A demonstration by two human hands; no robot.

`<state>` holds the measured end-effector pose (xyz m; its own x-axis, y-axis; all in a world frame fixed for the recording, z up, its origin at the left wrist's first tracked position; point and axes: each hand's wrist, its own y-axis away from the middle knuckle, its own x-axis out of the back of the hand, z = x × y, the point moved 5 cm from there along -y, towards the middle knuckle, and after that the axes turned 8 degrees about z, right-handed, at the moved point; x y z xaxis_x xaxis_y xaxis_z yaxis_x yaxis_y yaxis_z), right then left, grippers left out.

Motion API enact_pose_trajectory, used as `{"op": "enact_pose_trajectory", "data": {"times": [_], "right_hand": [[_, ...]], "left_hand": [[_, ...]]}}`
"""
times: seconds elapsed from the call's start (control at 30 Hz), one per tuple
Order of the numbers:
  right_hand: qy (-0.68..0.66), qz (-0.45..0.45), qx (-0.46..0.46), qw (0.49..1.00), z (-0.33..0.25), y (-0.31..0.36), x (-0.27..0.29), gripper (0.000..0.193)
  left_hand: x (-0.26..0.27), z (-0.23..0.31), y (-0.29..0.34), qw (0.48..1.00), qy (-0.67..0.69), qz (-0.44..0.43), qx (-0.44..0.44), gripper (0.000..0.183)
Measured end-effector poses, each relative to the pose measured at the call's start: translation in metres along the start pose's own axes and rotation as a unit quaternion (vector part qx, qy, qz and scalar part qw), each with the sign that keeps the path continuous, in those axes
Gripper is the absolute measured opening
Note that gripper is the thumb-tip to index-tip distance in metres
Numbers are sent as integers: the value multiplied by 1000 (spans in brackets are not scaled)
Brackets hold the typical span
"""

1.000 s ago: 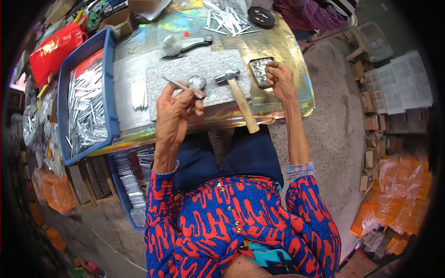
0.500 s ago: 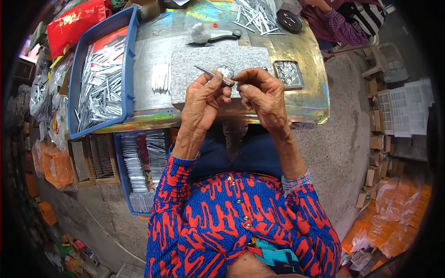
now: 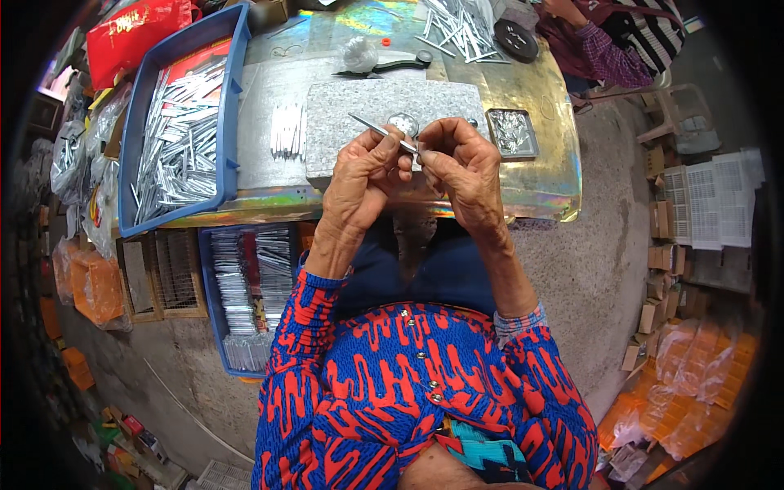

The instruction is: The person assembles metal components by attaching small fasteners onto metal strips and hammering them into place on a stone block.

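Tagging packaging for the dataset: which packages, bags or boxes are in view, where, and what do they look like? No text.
Red bag: top left by the blue tray, glossy red with yellow print.
Orange bags: left, on the floor, translucent orange plastic.
Orange packets: lower right, heaped, clear-wrapped orange.
Small cartons: right, stacked, brown cardboard.
White sheets: right, flat, white with grid pattern.

stone slab (image 3: 359, 110) on table (image 3: 539, 175), bin (image 3: 139, 175) left of slab
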<state>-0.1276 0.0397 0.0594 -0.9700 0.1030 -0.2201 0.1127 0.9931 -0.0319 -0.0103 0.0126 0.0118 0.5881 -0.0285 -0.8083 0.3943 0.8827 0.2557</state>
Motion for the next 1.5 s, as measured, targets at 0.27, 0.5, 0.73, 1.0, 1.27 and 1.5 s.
{"op": "enact_pose_trajectory", "data": {"times": [0.27, 0.5, 0.73, 1.0, 1.27, 1.5], "right_hand": [[203, 14, 107, 973, -7, 7, -2, 16], [150, 4, 68, 986, -7, 8, -6, 17], [133, -8, 117, 984, -4, 9, -8, 15], [274, 25, 214, 937, -2, 9, -7, 16], [283, 90, 203, 933, 9, 7, -7, 15], [66, 64, 32, 995, 23, -2, -7, 22]], "left_hand": [[0, 13, 5, 984, -152, 8, -90, 14], [1, 10, 6, 986, -130, -10, -105, 12], [4, 13, 9, 978, -154, -12, -143, 12], [-2, 18, 10, 974, -193, -4, -120, 15], [-5, 23, 4, 940, -288, 54, -175, 12], [-6, 32, -15, 901, -332, 62, -270, 8]]}}
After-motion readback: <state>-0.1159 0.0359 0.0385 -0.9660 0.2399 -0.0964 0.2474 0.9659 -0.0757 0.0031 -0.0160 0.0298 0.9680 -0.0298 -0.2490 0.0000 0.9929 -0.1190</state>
